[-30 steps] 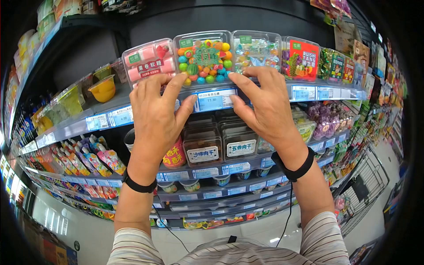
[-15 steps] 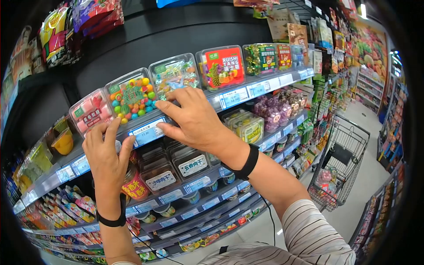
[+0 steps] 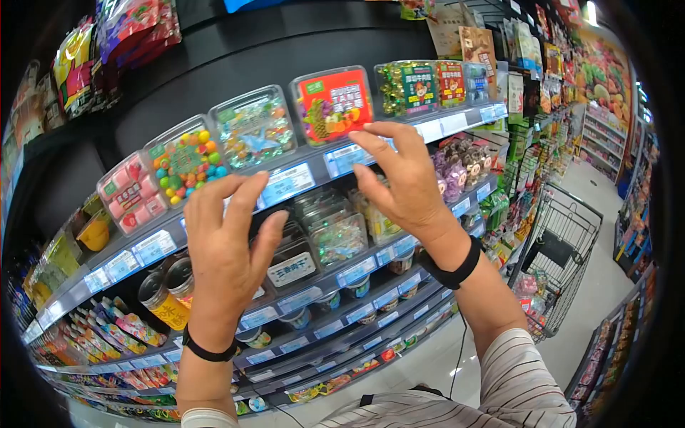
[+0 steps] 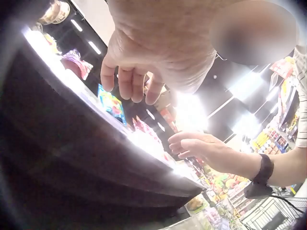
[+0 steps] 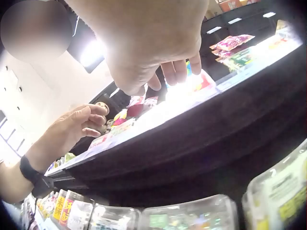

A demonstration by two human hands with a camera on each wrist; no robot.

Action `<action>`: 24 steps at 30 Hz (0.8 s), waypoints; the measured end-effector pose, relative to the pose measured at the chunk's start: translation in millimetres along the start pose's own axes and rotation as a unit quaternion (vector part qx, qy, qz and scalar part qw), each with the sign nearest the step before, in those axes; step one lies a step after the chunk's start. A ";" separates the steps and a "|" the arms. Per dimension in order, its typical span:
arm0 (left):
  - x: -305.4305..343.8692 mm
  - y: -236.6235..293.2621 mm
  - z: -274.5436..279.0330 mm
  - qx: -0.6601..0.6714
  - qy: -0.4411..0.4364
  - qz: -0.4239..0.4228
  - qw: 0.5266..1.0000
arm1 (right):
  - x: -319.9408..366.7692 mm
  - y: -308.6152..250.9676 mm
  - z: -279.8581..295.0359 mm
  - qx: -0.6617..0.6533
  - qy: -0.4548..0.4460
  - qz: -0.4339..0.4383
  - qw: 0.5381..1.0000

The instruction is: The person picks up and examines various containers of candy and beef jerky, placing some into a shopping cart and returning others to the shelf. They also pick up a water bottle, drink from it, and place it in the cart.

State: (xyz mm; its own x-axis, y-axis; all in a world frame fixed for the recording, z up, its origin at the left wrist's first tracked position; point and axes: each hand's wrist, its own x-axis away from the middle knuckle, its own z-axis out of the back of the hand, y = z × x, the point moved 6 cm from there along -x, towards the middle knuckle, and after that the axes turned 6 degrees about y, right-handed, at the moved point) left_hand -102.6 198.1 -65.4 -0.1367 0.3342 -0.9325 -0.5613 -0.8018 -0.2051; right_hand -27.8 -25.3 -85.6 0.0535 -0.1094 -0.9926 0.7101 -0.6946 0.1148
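Note:
Both hands are held up before a shop shelf, fingers bent loosely, with nothing in them. In the head view the left hand (image 3: 225, 242) is at the shelf edge, its fingertips just below the tub of colourful candy balls (image 3: 187, 160) and the tub of shiny wrapped candies (image 3: 253, 128). To the right, the right hand (image 3: 403, 182) has its index fingertip overlapping the lower edge of a tub with a red label (image 3: 332, 105). A tub of pink candy rolls (image 3: 133, 192) stands at the row's left end. Both wrist views show empty palms.
Blue price tags (image 3: 285, 184) line the shelf edge. The shelf below holds clear tubs (image 3: 339, 235) and yellow-labelled jars (image 3: 168, 299). Green and red packs (image 3: 417, 89) stand farther right. A shopping cart (image 3: 553, 242) with goods in it is in the aisle.
The head view has swung to the right. Both hands have moved right along the shelf, the right one from the wrapped-candy tub to the red-labelled tub. The tubs keep their order.

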 end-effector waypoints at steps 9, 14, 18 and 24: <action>-67.9 65.6 -117.2 -0.019 0.033 -0.054 0.998 | 6.7 115.2 62.1 0.019 -0.014 0.012 1.000; -79.8 80.0 -152.0 -0.088 0.016 -0.018 0.996 | 10.4 154.7 57.3 -0.017 -0.025 0.031 0.999; -82.1 79.0 -164.2 -0.126 -0.006 0.005 0.992 | 13.5 171.2 46.6 -0.034 -0.034 0.038 0.998; -80.3 79.0 -169.4 -0.160 -0.024 0.009 0.987 | 12.2 182.5 38.4 -0.037 -0.031 0.053 0.997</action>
State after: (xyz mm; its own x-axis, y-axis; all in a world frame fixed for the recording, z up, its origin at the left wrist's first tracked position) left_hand 2.3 23.9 -57.1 -0.1881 0.3352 -0.9232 -0.2721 -0.9210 -0.2789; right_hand 75.5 -180.7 -75.2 0.0891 -0.2246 -0.9704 0.7526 -0.6230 0.2133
